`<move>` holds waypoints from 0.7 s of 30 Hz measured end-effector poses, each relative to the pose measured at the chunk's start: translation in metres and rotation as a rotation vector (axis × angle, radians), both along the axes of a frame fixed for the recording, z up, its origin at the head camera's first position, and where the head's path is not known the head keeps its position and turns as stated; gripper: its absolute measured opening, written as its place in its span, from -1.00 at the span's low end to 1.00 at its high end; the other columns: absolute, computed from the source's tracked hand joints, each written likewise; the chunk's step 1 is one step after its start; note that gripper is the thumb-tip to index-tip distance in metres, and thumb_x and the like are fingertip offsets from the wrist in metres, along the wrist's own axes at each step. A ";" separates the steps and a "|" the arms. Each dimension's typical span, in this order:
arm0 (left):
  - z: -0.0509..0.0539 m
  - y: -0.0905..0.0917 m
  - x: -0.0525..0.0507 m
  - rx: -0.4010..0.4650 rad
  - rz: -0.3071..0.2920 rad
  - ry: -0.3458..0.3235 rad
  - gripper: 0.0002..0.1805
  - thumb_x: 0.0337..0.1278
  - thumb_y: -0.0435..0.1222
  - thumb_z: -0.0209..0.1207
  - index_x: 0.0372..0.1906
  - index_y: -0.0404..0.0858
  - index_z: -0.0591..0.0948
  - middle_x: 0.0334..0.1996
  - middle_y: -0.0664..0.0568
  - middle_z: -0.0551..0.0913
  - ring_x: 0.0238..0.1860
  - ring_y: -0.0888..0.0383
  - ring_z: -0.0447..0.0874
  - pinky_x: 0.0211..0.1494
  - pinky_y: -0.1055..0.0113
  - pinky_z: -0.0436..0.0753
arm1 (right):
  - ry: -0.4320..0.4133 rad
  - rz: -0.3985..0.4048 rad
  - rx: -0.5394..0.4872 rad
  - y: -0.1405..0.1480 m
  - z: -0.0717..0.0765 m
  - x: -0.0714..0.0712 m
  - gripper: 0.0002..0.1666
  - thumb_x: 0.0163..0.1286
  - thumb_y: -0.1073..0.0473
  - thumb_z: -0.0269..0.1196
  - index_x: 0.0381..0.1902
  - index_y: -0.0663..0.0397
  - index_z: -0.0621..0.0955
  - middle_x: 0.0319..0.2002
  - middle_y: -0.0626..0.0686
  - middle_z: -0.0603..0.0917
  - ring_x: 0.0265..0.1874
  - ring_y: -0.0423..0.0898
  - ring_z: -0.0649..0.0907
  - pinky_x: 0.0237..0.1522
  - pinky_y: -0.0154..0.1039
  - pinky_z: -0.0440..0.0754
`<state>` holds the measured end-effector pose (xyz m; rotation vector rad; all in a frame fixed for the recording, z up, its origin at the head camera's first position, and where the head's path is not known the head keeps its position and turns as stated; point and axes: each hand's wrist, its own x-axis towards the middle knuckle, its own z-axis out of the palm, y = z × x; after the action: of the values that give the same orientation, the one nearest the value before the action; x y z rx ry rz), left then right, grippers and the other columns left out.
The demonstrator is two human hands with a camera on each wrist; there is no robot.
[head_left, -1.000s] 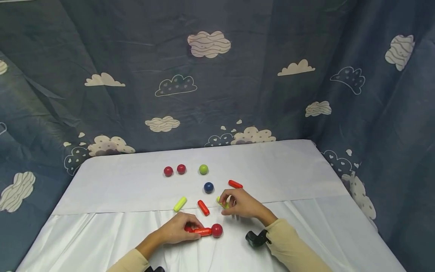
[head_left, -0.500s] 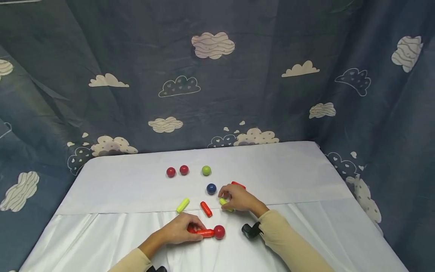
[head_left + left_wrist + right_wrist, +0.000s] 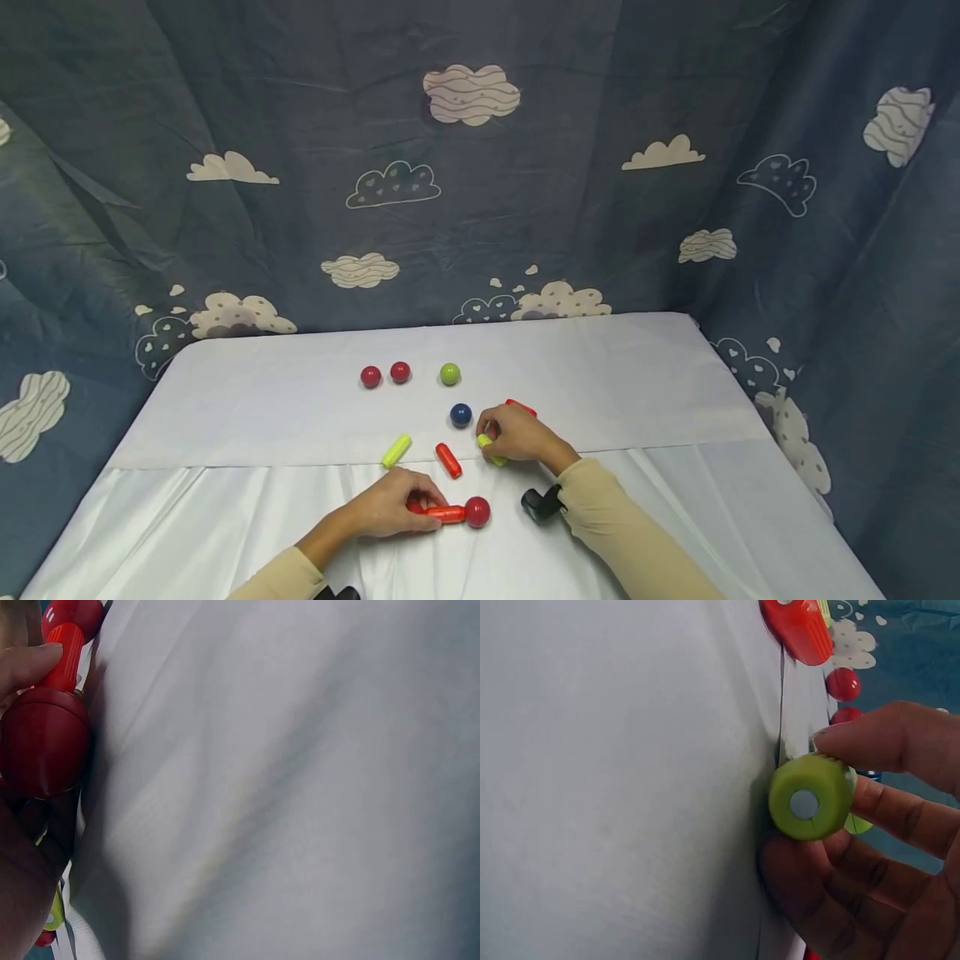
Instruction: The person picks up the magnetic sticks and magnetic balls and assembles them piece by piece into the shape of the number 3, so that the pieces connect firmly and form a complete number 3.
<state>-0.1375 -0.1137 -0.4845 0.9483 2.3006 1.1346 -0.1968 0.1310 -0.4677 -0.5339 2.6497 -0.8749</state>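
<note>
Between thumb and fingers, my left hand (image 3: 392, 504) grips a red stick (image 3: 447, 514) that has a red ball (image 3: 477, 512) on its right end and another red ball (image 3: 45, 742) on its other end. In the left wrist view the thumb presses along the stick. My right hand (image 3: 519, 432) pinches a yellow-green stick (image 3: 491, 450) lying at the tablecloth seam; its round end (image 3: 810, 796) faces the camera in the right wrist view. A red stick (image 3: 448, 460) lies between the two hands, and a blue ball (image 3: 461, 415) sits just left of my right fingers.
Two red balls (image 3: 371, 377) and a green ball (image 3: 450, 374) stand farther back on the white cloth (image 3: 600, 367). Another yellow-green stick (image 3: 397, 451) lies beyond my left hand. Behind my right hand is a partly hidden red stick (image 3: 521, 407). A dark cloud-patterned curtain hangs behind.
My right hand has shifted slightly left and away from me, and its fingers have closed on the yellow-green stick. The left hand keeps its grip in nearly the same place.
</note>
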 end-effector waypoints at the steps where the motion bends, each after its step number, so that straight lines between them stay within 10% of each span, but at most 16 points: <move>1: 0.001 0.001 0.001 -0.004 0.015 -0.022 -0.81 -0.02 -0.25 0.38 -0.25 -0.18 0.73 -0.49 0.28 0.54 -0.44 0.42 0.41 -0.36 0.49 0.41 | 0.007 -0.001 -0.009 0.000 -0.001 0.000 -0.77 0.04 0.32 0.44 -0.33 0.07 0.63 -0.56 -0.08 0.47 -0.53 -0.20 0.45 -0.52 -0.38 0.40; 21: -0.002 0.002 0.001 -0.049 0.031 -0.019 -0.81 -0.03 -0.22 0.39 -0.24 -0.14 0.73 -0.46 0.29 0.54 -0.40 0.39 0.41 -0.31 0.47 0.41 | -0.133 -0.128 -0.369 -0.008 -0.017 0.018 -0.80 0.10 0.36 0.35 -0.27 0.19 0.61 -0.45 0.02 0.51 -0.56 -0.17 0.56 -0.51 -0.31 0.60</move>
<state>-0.1364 -0.1114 -0.4862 0.8831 2.3250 1.0902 -0.1784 0.1234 -0.4852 -0.3737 2.4331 -1.4006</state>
